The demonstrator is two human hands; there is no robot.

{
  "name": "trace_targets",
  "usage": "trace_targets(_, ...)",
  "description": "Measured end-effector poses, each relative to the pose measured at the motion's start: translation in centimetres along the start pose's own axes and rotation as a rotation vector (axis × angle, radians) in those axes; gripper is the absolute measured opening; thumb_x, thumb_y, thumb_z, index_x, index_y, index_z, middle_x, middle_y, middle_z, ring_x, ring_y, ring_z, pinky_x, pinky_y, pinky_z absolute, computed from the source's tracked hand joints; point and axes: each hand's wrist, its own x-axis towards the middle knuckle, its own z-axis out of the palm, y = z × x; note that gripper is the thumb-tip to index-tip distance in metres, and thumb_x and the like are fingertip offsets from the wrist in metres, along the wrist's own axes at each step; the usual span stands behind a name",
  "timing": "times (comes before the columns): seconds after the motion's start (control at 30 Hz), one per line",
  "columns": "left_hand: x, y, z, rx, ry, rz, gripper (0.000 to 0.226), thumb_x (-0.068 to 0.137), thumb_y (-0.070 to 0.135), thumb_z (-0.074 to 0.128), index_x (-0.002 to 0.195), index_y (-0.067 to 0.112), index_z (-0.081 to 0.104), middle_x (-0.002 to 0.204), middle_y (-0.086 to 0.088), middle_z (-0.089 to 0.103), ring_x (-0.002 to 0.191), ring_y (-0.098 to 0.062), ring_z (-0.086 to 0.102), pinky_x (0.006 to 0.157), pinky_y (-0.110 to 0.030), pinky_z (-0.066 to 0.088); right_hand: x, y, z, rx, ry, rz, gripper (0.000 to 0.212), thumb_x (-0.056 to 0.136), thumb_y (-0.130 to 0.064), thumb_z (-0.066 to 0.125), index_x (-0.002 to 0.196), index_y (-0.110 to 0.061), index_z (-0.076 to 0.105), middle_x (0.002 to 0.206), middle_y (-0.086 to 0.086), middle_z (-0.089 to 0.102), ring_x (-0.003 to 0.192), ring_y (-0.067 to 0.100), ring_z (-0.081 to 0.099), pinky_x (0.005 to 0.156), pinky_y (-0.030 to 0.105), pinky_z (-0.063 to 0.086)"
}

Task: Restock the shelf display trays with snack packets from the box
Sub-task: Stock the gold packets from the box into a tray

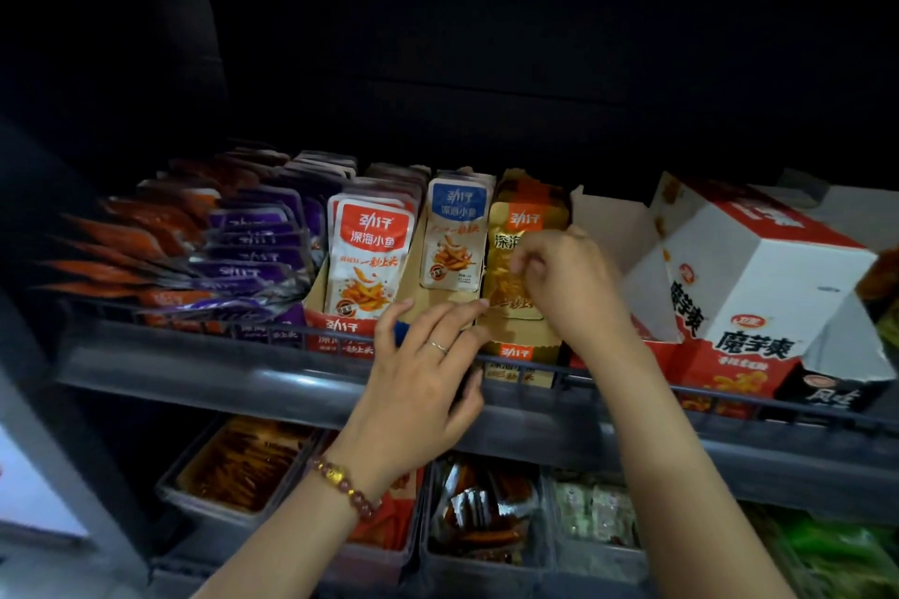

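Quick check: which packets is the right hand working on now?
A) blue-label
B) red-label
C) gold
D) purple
C: the right hand pinches the front gold packet in its tray, just right of the blue-label packets.

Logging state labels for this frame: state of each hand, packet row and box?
Left hand: fingers straight, spread.
Right hand: pinches the gold packet.
Red packets: upright in tray.
Blue packets: upright in tray.
Purple packets: leaning, fanned out.
White box: open, tilted.
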Motion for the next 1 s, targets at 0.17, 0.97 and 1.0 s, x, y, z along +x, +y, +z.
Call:
trace_targets(0.17,0.0,0.2,-0.2,-0.001,0.016,-0.02,0.028,0.083,0.028,0.048,0.109,0.02,0.05,0.131,0.001,0.055,0.12,-0.015,0.047,0.108,-0.042,0.015,0.0,-0.2,-0.9,-0.027,-0.16,-0.001,0.03,0.091,-0.029,0.059,0.119,-0.04,0.059,0.11,-0.012,0.06,0.104,0.015,0.04,0.084,0.031,0.024)
trace_targets(0.97,-3.9,-0.3,-6.0,-0.066,-0.043,0.195,0.027,0.087,0.016,0.05,0.11,0.014,0.064,0.116,-0.001,0.064,0.107,-0.015,0.056,0.1,-0.036,0.033,-6.3,-2.3,-4.4,0.151,0.107,-0.137,0.014,0.089,-0.014,0.059,0.095,-0.016,0.07,0.091,-0.007,0.066,0.089,0.016,0.057,0.078,0.037,0.044)
trace_targets(1.0,-4.9,-0.2,-6.5,-0.064,-0.094,0.227,0.026,0.087,0.017,0.05,0.109,0.014,0.065,0.115,0.0,0.065,0.106,-0.015,0.056,0.1,-0.034,0.034,-6.8,-2.5,-3.7,0.08,0.073,-0.174,0.014,0.087,-0.015,0.061,0.097,-0.016,0.071,0.096,-0.004,0.068,0.093,0.019,0.059,0.08,0.038,0.045)
